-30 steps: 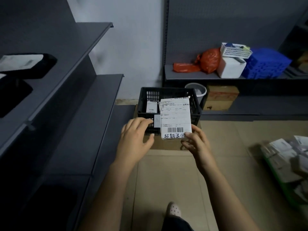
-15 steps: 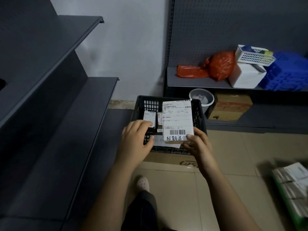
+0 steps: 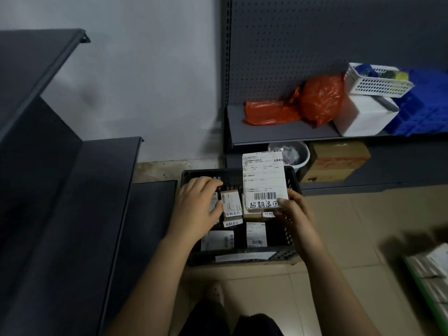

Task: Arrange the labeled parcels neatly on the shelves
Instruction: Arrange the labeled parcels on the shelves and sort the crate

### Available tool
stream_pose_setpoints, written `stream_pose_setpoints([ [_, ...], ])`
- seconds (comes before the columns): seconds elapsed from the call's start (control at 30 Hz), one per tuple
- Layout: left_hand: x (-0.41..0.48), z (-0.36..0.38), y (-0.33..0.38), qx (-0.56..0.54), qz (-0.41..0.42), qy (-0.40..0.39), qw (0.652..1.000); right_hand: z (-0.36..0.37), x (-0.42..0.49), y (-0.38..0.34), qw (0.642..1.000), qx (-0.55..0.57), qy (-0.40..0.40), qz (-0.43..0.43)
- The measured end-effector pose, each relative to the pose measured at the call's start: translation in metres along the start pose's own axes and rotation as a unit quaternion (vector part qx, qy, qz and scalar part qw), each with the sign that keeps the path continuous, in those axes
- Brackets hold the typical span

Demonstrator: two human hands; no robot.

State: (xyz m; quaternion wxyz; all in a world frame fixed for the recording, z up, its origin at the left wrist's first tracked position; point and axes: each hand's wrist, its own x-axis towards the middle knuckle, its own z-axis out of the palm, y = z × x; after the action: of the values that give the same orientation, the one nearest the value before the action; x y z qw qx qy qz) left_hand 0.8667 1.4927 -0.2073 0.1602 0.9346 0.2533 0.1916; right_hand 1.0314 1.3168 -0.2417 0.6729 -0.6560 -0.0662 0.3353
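A big labeled parcel [image 3: 263,177] is held upright over the far right corner of the black crate [image 3: 282,256]. It's pinched at its lower right corner by the right hand [image 3: 292,210], thumb laid on the label face. A barcode is printed low on that label, and 超期退回 is handwritten under it in black marker. The fine print higher up can't really be read.

The left hand [image 3: 196,206] is curled down into the crate. A small parcel [image 3: 214,202] is pinched between its fingers and thumb, with only a sliver showing. Just beside it a brown box [image 3: 230,202] is stood on end with the same 超期退回 strip. More barcoded parcels are laid flat at the crate's near end.

Dark grey shelves [image 3: 80,190] are seen at the left. Orange bags [image 3: 315,103] and a white basket [image 3: 378,84] are parked on the back-right shelf.
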Motion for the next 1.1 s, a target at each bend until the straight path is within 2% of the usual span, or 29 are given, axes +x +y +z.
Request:
stream_pose_setpoints([
  [0.27,0.044,0.115,-0.069,0.011,-0.039,-0.121,0.992,-0.011,0.101,0.064,0.995,-0.008,0.029,0.094],
  [0.5,0.056,0.232,-0.109,-0.013,-0.077,-0.185,0.980,-0.018,0.186,0.148,0.979,-0.008,0.036,0.198],
  [0.8,0.049,0.348,-0.152,-0.018,-0.140,-0.301,0.943,-0.031,0.264,0.238,0.965,0.014,0.030,0.262],
  [0.9,0.046,0.373,-0.159,-0.023,-0.150,-0.323,0.934,-0.034,0.282,0.259,0.960,-0.018,-0.003,0.281],
  [1.03,0.045,0.392,-0.165,-0.048,-0.152,-0.303,0.940,-0.035,0.296,0.271,0.946,-0.161,-0.027,0.280],
  [1.1,0.048,0.396,-0.170,-0.057,-0.154,-0.296,0.941,-0.032,0.300,0.272,0.942,-0.189,-0.039,0.275],
])
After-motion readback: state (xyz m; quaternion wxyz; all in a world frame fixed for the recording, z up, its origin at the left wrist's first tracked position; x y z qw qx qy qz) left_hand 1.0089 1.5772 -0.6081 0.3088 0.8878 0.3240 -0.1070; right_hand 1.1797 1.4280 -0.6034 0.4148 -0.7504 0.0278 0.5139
